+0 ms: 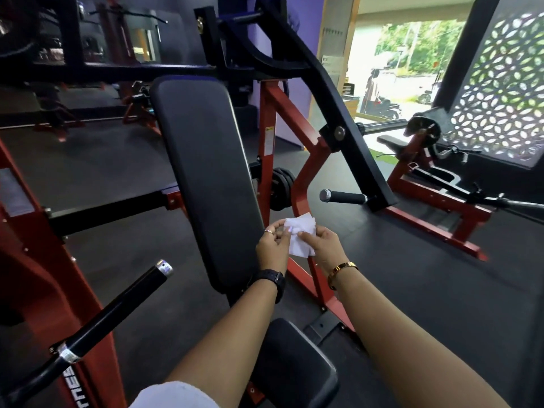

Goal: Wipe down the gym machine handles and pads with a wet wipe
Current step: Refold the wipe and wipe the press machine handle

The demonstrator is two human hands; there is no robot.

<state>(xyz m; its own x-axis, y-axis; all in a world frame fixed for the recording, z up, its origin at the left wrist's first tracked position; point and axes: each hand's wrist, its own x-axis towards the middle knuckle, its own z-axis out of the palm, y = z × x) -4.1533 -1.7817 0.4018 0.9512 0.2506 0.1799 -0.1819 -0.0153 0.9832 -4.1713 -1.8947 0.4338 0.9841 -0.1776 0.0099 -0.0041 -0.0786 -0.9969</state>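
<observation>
Head camera: a white wet wipe (pixel 300 235), partly folded, is held up in the air between both hands, just in front of the lower right edge of the long black back pad (pixel 206 172). The left hand (pixel 272 244) pinches the wipe's upper left edge, with its fingers (pixel 278 228) closed on the sheet. The right hand (pixel 322 244) pinches the middle of the wipe, thumb and fingers clamped on it. The left hand wears a ring (pixel 268 231) and its wrist a black watch (pixel 272 279); the right wrist carries a gold bracelet (pixel 341 270).

Below the forearms lies the black seat pad (pixel 294 363). A black handle with a chrome end (pixel 117 307) slants up at the lower left, and a short padded handle with a chrome cap (pixel 344 197) sticks out to the right of the wipe. The machine's red frame (pixel 269 119) stands behind the back pad, with black weight plates (pixel 281 187) beside it. White lettering on the red frame at the lower left (pixel 69 381) is cut off; only part, something like "NES", shows. A small label on the red upright (pixel 268 139) is too small to read.
</observation>
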